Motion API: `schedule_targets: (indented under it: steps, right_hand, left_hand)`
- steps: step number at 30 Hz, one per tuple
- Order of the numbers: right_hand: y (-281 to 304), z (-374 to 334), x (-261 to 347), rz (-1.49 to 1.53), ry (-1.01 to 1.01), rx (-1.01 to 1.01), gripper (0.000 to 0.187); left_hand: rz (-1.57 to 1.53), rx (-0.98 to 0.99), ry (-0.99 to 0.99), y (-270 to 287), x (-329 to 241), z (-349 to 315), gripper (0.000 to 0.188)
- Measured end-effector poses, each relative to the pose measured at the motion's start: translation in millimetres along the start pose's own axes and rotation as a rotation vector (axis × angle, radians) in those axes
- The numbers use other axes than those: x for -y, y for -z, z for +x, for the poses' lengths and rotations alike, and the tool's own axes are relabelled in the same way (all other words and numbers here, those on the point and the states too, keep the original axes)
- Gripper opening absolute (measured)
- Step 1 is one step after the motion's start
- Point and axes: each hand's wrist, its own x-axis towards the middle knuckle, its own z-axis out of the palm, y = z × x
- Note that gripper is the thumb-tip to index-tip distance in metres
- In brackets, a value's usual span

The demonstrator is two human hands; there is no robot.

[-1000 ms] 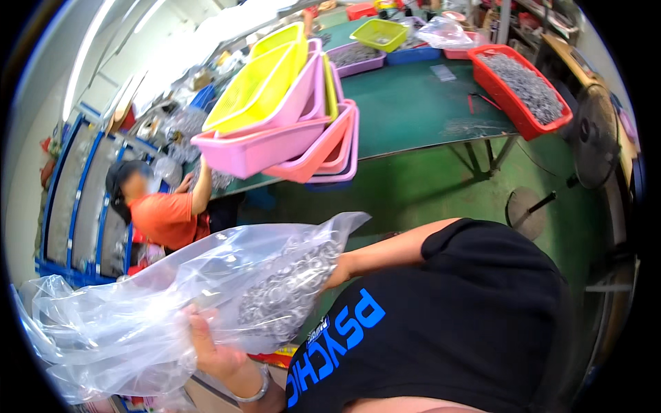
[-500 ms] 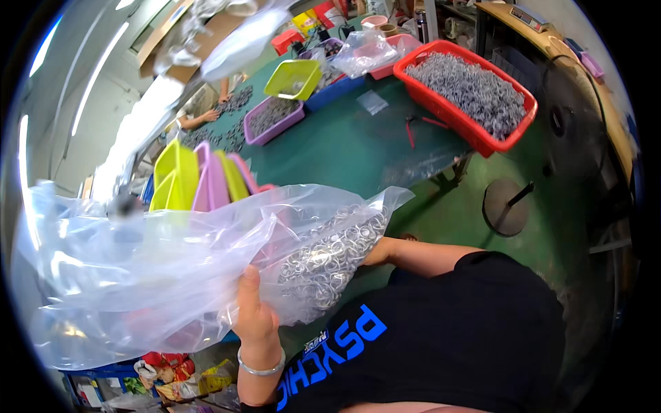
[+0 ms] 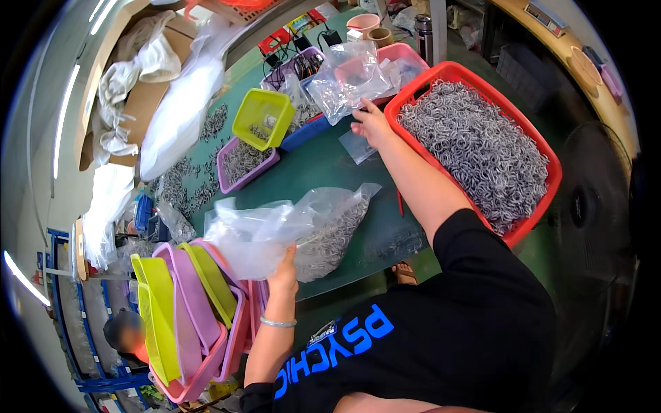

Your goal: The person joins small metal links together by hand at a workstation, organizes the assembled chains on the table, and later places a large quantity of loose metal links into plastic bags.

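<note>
My left hand [image 3: 282, 273] is closed on the gathered side of a clear plastic bag of metal rings [image 3: 330, 237]. The bag's loose mouth folds over to the left, and its filled end lies over the table's near edge. My right hand [image 3: 372, 125] reaches across the table, thumb and fingers at the lower edge of another clear plastic bag [image 3: 344, 86]. That bag looks pinched there, though the fingertips are partly hidden. It droops over a pink basket and a blue one. Close by my right forearm stands a red basket [image 3: 551, 180] heaped with grey metal rings [image 3: 475, 148].
Stacked green, purple and pink baskets [image 3: 182, 310] stand at lower left. On the green table [image 3: 323, 168] are a yellow-green basket [image 3: 265, 113], a purple basket [image 3: 251, 175] and scattered rings [image 3: 182, 182]. A small flat bag [image 3: 359, 146] lies beneath my right wrist. A dark fan [image 3: 585, 199] stands right.
My right hand has left the ring bag and stretched forward to the other clear bag, which has shifted toward me. The ring bag has been lowered, its loose part now gathered. The view has tilted.
</note>
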Motion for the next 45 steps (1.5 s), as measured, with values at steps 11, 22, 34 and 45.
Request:
schedule_targets:
  steps: [11,22,34,45]
  right_hand:
    - [-36,29,12,-0.322,0.541,0.234,0.031]
    - [-62,-130,2,-0.974,0.971,0.692,0.033]
    - [-137,-201,11,-1.305,1.371,1.157,0.026]
    - [-124,-204,83,-0.358,0.368,0.937,0.067]
  left_hand:
    - [-0.041,0.072,0.260,-8,16,47,0.059]
    - [0.597,0.016,-0.116,87,-57,50,0.043]
    - [0.843,0.230,-0.758,-17,-163,46,0.040]
    - [0.013,0.372,-0.517,117,-137,40,0.016]
